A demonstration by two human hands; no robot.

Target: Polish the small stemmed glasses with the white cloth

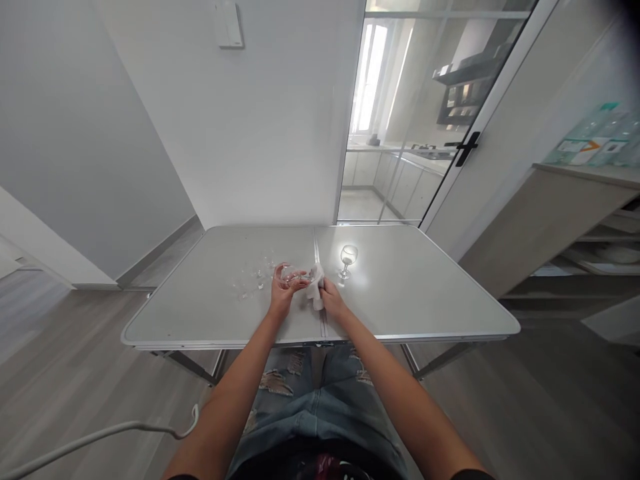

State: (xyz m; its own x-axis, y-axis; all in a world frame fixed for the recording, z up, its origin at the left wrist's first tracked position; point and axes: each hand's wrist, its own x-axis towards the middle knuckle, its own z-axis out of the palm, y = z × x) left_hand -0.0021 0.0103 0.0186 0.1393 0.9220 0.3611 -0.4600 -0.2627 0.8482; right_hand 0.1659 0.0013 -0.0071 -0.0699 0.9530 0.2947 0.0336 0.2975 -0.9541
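Pale folding table (425,307) on my feed | left hand (285,287) half curled round a clear glass (291,273) | right hand (331,298) gripping white cloth (315,287) at its stem end | that glass sideways between both hands | right fingers partly hidden | clear glasses (260,278), left, too faint for me to count | upright goblet (349,255) beyond right hand

Wall (270,133): plain white, a white box (229,25) mounted high on it
Door (502,87): glass panes in a pale frame — black handle (468,148)
Behind the glass: a bright window (369,77) and pale cabinets (400,183)
Shelf unit (540,220): clear bottles (595,137) on top — one cap green
Floor (65,347): grey, wood-grained
Cable (125,427): pale, curving at lower left
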